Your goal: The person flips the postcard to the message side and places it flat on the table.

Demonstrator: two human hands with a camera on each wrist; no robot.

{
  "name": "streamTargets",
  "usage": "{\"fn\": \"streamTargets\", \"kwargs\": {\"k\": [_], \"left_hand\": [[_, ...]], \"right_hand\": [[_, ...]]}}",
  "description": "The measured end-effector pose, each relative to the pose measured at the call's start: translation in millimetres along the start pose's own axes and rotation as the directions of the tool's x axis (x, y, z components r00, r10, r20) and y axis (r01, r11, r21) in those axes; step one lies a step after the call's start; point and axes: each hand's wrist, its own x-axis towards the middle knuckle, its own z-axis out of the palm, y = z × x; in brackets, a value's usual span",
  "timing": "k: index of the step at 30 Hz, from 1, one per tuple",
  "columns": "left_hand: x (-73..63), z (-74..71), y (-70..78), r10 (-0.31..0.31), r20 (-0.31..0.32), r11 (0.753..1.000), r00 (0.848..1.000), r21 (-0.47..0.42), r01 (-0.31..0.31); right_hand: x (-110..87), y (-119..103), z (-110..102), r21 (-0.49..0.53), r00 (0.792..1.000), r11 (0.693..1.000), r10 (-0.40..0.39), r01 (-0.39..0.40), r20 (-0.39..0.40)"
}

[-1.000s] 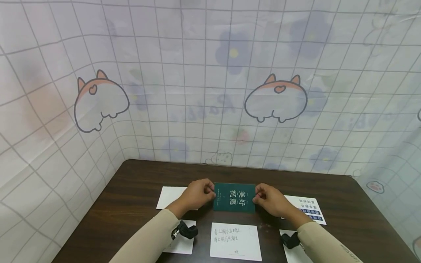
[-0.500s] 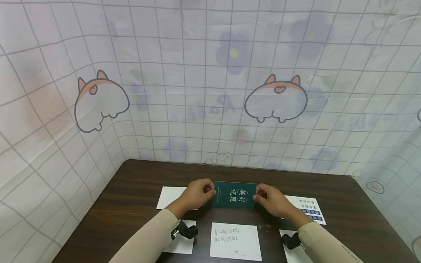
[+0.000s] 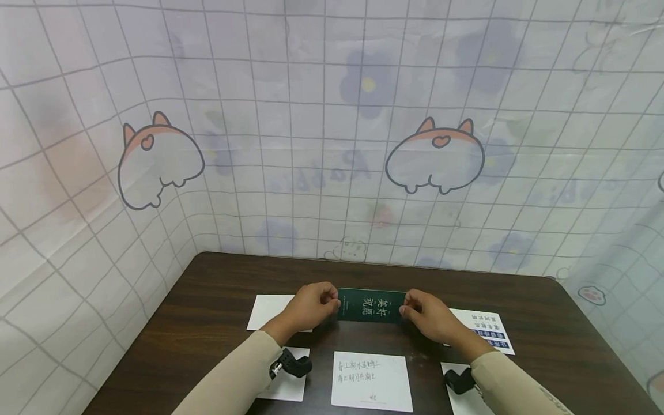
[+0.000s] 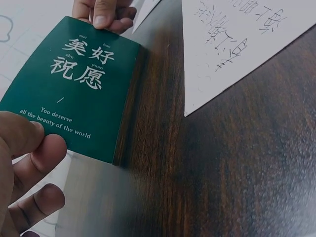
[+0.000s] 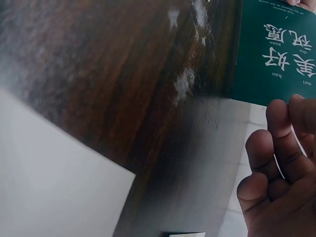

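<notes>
A dark green card with white Chinese characters is held up between the two hands, tilted, over the back middle of the table. Its lower line of English reads "You deserve all the beauty of the world" in the left wrist view. My left hand pinches one short end between thumb and index finger. At the opposite end, the thumb and index finger of my right hand pinch the card. Below it lies a white card with handwritten lines, apart from both hands.
White cards lie on the dark wood table: one blank card behind the left wrist, another card under the left forearm. Right of the right hand is a card with blue bands; a further card lies nearer. A gridded curtain borders the back.
The green card has tilted between the fingers, so its face looks narrower from the head view. Both hands stay in nearly the same place.
</notes>
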Motion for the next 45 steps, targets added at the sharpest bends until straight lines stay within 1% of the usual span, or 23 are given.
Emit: {"fn": "streamTargets", "kwargs": {"k": [11,20,27,32,40,42,45], "left_hand": [[-1.5,-2.9,4.0,-0.003,0.009,1.000,1.000,-0.002,0.003],[-4.0,-3.5,1.8,0.007,0.010,1.000,1.000,0.001,-0.007],[-4.6,-2.4,-1.9,0.023,0.012,1.000,1.000,0.002,-0.023],[-5.5,-2.9,-1.8,0.005,0.022,1.000,1.000,-0.005,-0.005],[-6.8,-1.8,-1.4,0.002,0.036,1.000,0.999,-0.007,-0.002],[-6.9,-1.1,-1.4,-0.004,0.041,1.000,0.999,0.001,0.004],[-7.2,-0.4,-0.7,0.002,0.046,1.000,0.999,0.022,-0.003]], "right_hand": [[-2.4,3.7,-1.3,0.022,0.999,0.999,-0.034,0.034,-0.007],[-2.1,6.1,2.0,0.015,0.999,0.999,-0.039,0.039,-0.025],[-2.3,4.3,3.0,0.007,0.999,0.999,-0.044,0.044,-0.023],[-2.7,3.6,3.5,0.026,0.999,0.999,-0.042,0.043,-0.018],[-4.3,4.2,3.1,0.056,0.999,0.998,-0.038,0.037,0.013],[-4.5,4.5,3.1,0.056,0.999,0.998,-0.039,0.038,0.017],[-4.9,5.0,3.5,0.057,0.999,0.998,-0.029,0.028,0.025]]}}
